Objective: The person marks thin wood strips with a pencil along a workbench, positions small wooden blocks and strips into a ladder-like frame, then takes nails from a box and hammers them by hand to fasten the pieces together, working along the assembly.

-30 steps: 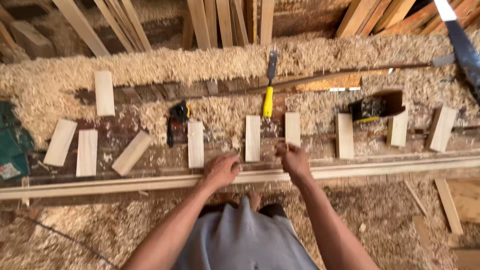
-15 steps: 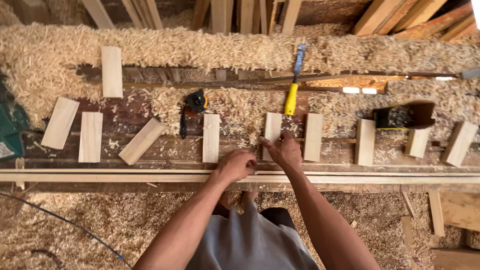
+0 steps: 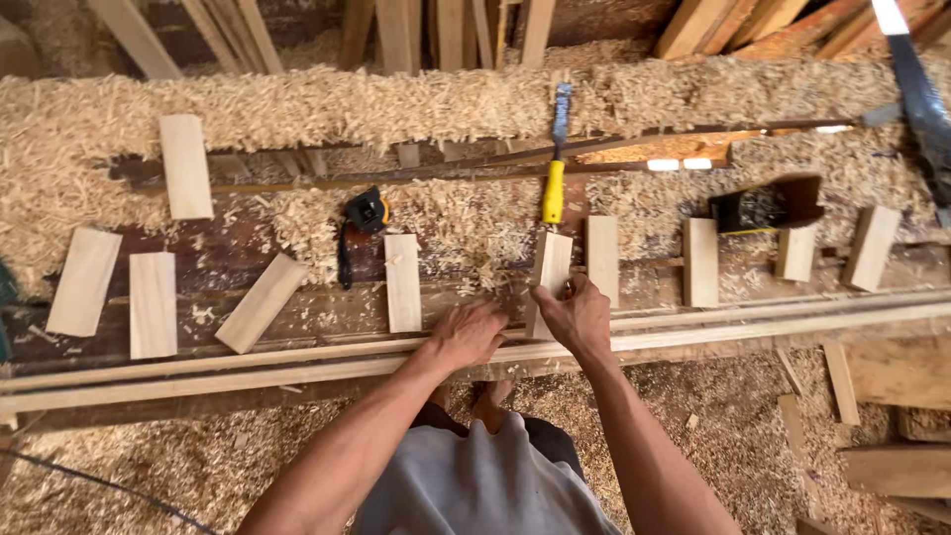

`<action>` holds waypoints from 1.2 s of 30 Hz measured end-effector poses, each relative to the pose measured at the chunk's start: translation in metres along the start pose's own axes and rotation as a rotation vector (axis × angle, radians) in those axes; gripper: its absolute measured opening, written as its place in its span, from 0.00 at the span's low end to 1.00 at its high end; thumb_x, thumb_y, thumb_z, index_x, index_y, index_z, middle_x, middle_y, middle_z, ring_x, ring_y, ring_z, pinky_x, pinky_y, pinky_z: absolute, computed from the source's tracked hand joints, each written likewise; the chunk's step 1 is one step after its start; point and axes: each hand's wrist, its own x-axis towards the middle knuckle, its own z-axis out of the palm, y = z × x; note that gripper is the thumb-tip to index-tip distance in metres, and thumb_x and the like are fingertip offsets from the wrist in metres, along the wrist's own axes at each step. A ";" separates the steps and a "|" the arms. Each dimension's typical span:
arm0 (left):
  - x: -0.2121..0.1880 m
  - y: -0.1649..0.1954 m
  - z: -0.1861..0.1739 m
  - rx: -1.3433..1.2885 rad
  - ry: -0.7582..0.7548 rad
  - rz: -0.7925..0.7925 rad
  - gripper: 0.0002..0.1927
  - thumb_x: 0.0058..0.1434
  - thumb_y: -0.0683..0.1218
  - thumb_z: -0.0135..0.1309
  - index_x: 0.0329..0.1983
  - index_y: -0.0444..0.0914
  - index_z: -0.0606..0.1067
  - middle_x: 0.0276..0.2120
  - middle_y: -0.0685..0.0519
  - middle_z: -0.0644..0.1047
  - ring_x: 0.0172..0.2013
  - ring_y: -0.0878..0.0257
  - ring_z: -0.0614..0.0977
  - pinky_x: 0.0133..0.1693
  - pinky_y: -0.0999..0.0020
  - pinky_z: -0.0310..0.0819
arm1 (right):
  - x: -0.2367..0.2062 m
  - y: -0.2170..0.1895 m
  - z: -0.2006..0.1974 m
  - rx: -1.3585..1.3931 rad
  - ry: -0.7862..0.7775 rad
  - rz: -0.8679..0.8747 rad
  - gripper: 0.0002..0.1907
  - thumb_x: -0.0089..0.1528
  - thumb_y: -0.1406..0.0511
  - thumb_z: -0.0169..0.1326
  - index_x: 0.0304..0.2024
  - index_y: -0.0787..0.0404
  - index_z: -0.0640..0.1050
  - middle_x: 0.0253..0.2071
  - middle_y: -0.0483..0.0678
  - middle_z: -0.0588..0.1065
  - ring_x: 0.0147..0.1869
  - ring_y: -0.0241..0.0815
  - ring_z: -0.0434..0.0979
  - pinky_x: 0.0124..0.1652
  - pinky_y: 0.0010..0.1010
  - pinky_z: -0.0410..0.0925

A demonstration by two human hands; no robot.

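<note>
1. Fingers of the right hand [image 3: 578, 315] clamp on a short wooden block [image 3: 550, 280] near the workbench [image 3: 238, 267] front edge; the left hand [image 3: 466, 335] rests curled on the long strip [image 3: 198, 381], grip unclear.
2. Block looks light, stiff and dry, best held by its long edges.
3. Containers: none visible; loose shavings [image 3: 456, 228], a tape measure [image 3: 368, 210] and a yellow-handled chisel [image 3: 553, 188] lie behind.

Both forearms extended toward 12 o'clock; left hand [image 3: 468, 334] palm down, fingers curled; right hand [image 3: 575, 315] at its 2 o'clock, fingers pinched closed.
</note>
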 end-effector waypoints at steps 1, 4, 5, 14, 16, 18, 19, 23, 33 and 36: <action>-0.002 0.002 0.001 -0.004 0.039 0.011 0.11 0.68 0.47 0.52 0.50 0.38 0.74 0.39 0.50 0.76 0.38 0.58 0.78 0.40 0.59 0.80 | -0.005 0.001 -0.008 0.022 0.025 -0.008 0.25 0.54 0.51 0.61 0.41 0.66 0.78 0.35 0.57 0.81 0.34 0.47 0.83 0.36 0.39 0.77; -0.011 0.009 -0.008 -0.066 0.127 0.027 0.22 0.68 0.42 0.49 0.65 0.35 0.65 0.32 0.50 0.75 0.27 0.60 0.75 0.28 0.64 0.76 | -0.023 0.011 -0.030 0.140 0.063 -0.067 0.29 0.53 0.53 0.62 0.47 0.68 0.74 0.38 0.57 0.79 0.35 0.47 0.82 0.33 0.40 0.79; -0.013 0.012 -0.015 -0.095 0.160 0.033 0.30 0.67 0.40 0.47 0.73 0.33 0.62 0.30 0.50 0.74 0.23 0.61 0.74 0.23 0.65 0.74 | -0.033 0.019 -0.039 0.210 0.060 -0.113 0.32 0.51 0.53 0.63 0.50 0.67 0.72 0.38 0.56 0.79 0.36 0.47 0.82 0.34 0.40 0.79; -0.001 0.035 -0.088 -0.180 0.196 -0.051 0.20 0.59 0.42 0.53 0.57 0.45 0.75 0.39 0.57 0.78 0.26 0.69 0.73 0.26 0.70 0.73 | -0.073 0.059 -0.042 0.438 -0.169 -0.419 0.35 0.49 0.64 0.70 0.57 0.63 0.71 0.49 0.58 0.79 0.51 0.51 0.81 0.48 0.43 0.77; -0.003 0.043 -0.097 -0.186 0.090 -0.141 0.21 0.60 0.43 0.53 0.58 0.46 0.74 0.38 0.57 0.77 0.26 0.66 0.74 0.26 0.68 0.75 | -0.070 0.058 -0.032 0.447 -0.160 -0.539 0.30 0.52 0.64 0.71 0.54 0.64 0.74 0.50 0.56 0.79 0.54 0.51 0.80 0.50 0.43 0.75; -0.005 0.049 -0.107 -0.175 0.067 -0.176 0.22 0.59 0.43 0.52 0.58 0.47 0.74 0.37 0.57 0.78 0.26 0.65 0.75 0.28 0.67 0.76 | -0.066 0.056 -0.024 0.467 -0.191 -0.532 0.23 0.55 0.64 0.69 0.50 0.62 0.77 0.48 0.54 0.81 0.53 0.49 0.81 0.50 0.41 0.77; -0.008 0.052 -0.112 -0.162 0.090 -0.164 0.23 0.58 0.42 0.51 0.58 0.48 0.75 0.36 0.57 0.79 0.27 0.66 0.77 0.29 0.68 0.76 | -0.064 0.057 -0.021 0.452 -0.192 -0.521 0.20 0.56 0.64 0.67 0.49 0.61 0.77 0.47 0.53 0.81 0.51 0.47 0.83 0.49 0.41 0.79; -0.004 0.061 -0.137 -0.172 -0.034 -0.324 0.16 0.71 0.48 0.43 0.59 0.48 0.75 0.37 0.51 0.80 0.31 0.55 0.80 0.31 0.62 0.77 | -0.061 0.065 -0.014 0.513 -0.148 -0.589 0.16 0.59 0.65 0.63 0.49 0.60 0.77 0.44 0.51 0.82 0.47 0.43 0.85 0.46 0.38 0.80; -0.013 0.098 -0.152 -0.145 0.270 -0.128 0.24 0.59 0.55 0.59 0.57 0.43 0.76 0.48 0.52 0.79 0.44 0.54 0.83 0.43 0.59 0.80 | -0.034 0.080 0.002 0.340 -0.124 -0.387 0.23 0.66 0.49 0.55 0.51 0.60 0.78 0.40 0.61 0.82 0.44 0.53 0.80 0.44 0.43 0.73; -0.017 0.104 -0.146 -0.153 0.274 -0.110 0.22 0.59 0.53 0.59 0.55 0.42 0.77 0.48 0.50 0.78 0.44 0.51 0.83 0.44 0.56 0.79 | -0.031 0.083 0.004 0.418 -0.054 -0.551 0.26 0.65 0.48 0.54 0.56 0.58 0.76 0.49 0.58 0.81 0.51 0.48 0.83 0.49 0.39 0.75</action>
